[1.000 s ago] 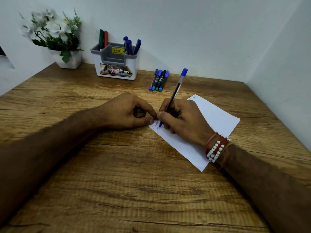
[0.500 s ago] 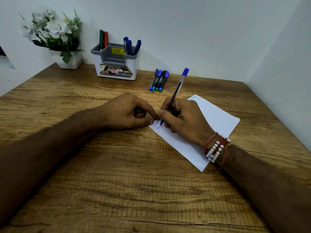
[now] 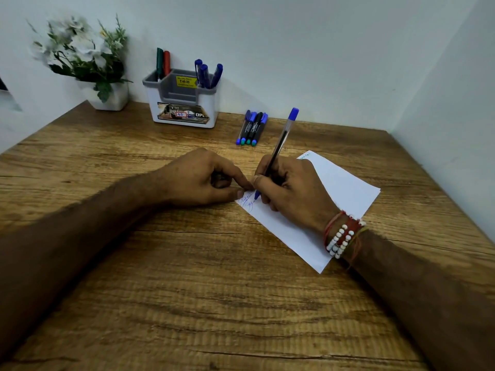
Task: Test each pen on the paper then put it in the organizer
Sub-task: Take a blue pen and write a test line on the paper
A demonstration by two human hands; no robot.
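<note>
Right hand (image 3: 292,188) grips the blue pen (image 3: 281,141), tip on the paper (image 3: 345,188) mid-frame; left hand (image 3: 203,178) is curled up, thumb touching the paper's corner.

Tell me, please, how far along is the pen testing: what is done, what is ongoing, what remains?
Done: five pens stand in the organizer, green and red pens in one compartment, three blue pens in another. In hand: the right hand grips a blue ballpoint, tip on the paper beside blue scribbles; the left hand touches the paper's corner. Left: four markers lie beside the organizer, apparently untested.
</note>
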